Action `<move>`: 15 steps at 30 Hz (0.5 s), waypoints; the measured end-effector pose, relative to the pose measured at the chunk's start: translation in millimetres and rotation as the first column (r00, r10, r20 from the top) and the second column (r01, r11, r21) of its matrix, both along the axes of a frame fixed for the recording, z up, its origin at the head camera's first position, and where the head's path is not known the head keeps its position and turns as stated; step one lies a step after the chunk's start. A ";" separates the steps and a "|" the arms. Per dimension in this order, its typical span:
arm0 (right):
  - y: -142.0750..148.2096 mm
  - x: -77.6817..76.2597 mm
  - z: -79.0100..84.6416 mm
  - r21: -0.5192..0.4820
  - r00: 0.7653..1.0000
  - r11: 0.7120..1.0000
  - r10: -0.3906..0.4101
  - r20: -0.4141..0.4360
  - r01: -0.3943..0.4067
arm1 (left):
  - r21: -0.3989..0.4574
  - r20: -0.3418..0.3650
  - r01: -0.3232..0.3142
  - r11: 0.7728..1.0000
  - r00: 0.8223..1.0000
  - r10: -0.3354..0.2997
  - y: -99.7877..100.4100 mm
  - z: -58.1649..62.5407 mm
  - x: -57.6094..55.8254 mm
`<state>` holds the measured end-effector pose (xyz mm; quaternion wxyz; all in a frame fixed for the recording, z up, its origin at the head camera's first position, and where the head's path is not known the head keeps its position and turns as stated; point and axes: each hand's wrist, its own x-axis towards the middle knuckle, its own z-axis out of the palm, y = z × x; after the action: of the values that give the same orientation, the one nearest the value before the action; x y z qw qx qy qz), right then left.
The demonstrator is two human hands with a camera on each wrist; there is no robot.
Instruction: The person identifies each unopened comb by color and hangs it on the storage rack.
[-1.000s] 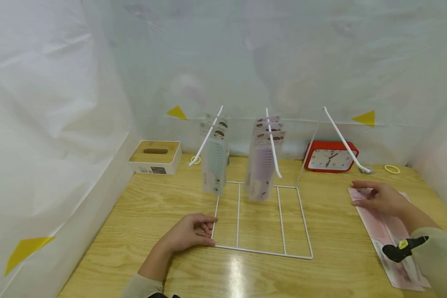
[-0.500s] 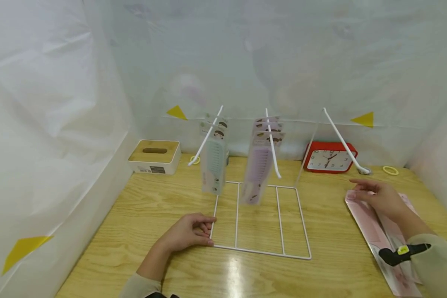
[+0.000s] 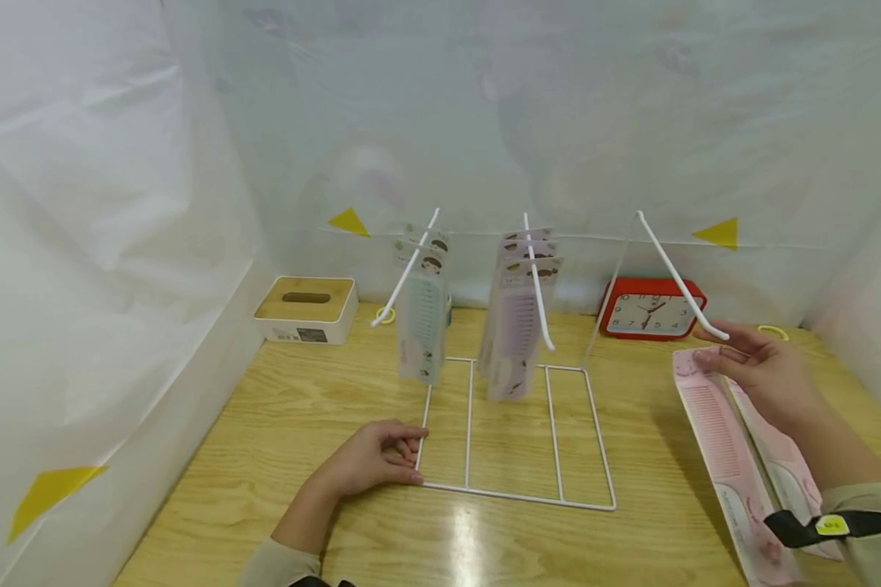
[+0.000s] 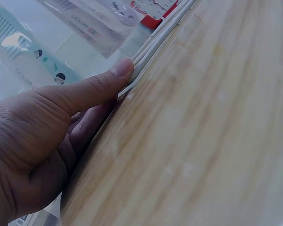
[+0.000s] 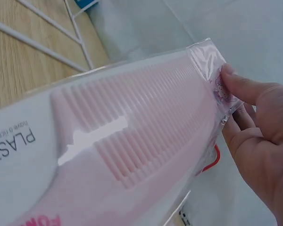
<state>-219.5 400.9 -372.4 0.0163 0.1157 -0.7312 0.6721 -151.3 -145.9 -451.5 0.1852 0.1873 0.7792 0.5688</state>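
Observation:
In the head view, my left hand (image 3: 370, 459) pinches the front left corner of a white wire display rack (image 3: 468, 424), thumb on the wire in the left wrist view. Teal packaged combs (image 3: 424, 318) hang on its left prong and purple packaged combs (image 3: 515, 326) on the middle one. My right hand (image 3: 771, 375) pinches the top of a pink packaged comb (image 5: 127, 127), which slants up off the table. Its fingers overlap the tip of the rack's right prong (image 3: 679, 281). Another pink packaged comb (image 3: 781, 456) lies behind, partly hidden by the forearm.
At the back stand a tissue box (image 3: 304, 330) with a wooden lid and a red alarm clock (image 3: 649, 316) behind the right prong. A yellow ring (image 3: 773, 333) lies to the clock's right. White sheeting (image 3: 103, 269) encloses the wooden table.
My right hand has lifted the pink comb's top end off the table, raising it toward the right prong's tip. The purple combs have swung slightly. My left hand stays on the rack.

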 end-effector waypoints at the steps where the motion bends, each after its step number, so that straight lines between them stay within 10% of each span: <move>1: -3.8 3.5 5.1 -0.022 1.000 1.000 -0.013 0.015 0.013 | 0.000 -0.001 -0.001 1.000 1.000 0.001 -0.1 -0.2 -0.1; 8: -21.7 24.8 34.1 -0.233 0.994 0.968 0.078 -0.076 -0.094 | 0.004 0.007 -0.006 1.000 1.000 0.006 0.2 -0.7 -0.8; 15: -32.3 43.8 47.1 -0.357 0.868 0.807 0.350 -0.353 -0.470 | 0.022 0.030 -0.006 1.000 1.000 0.005 1.2 0.6 0.8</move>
<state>-175.7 368.6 -325.2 -0.0057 0.3563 -0.5117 0.7818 -150.5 -144.7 -450.9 0.1932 0.1785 0.7704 0.5807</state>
